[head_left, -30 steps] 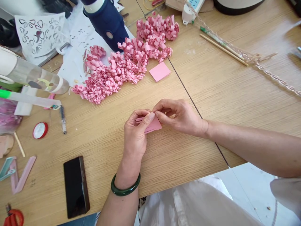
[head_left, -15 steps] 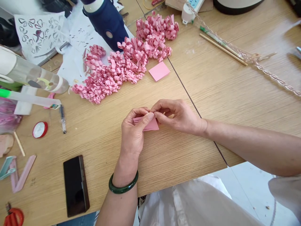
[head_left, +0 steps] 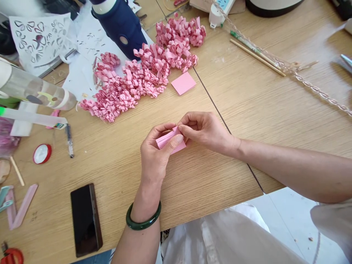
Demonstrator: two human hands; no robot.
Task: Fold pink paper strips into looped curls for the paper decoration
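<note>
A small piece of pink paper (head_left: 179,146), cut into strips along its upper side, is held between the thumb and fingers of my left hand (head_left: 156,148). At its upper right corner, the thumb and forefinger of my right hand (head_left: 205,130) pinch the end of a strip, which looks bent up. The other right fingers curl behind and are partly hidden. Just beyond my hands a flat pink paper rectangle (head_left: 183,83) lies on the table. Behind it spreads a long heap of curled pink paper flowers (head_left: 143,77).
On the left are a phone (head_left: 86,220), a red tape roll (head_left: 42,153), a pen (head_left: 69,141) and a clear bottle (head_left: 35,86). A dark blue bottle (head_left: 121,31) stands behind the flowers. Wooden sticks (head_left: 257,57) and a twisted clear cord (head_left: 316,89) lie at the right.
My left thumb has shifted slightly down on the paper, and more of its cut strips show. My right fingers now lift a strip's end at the corner. The view has shifted a little.
</note>
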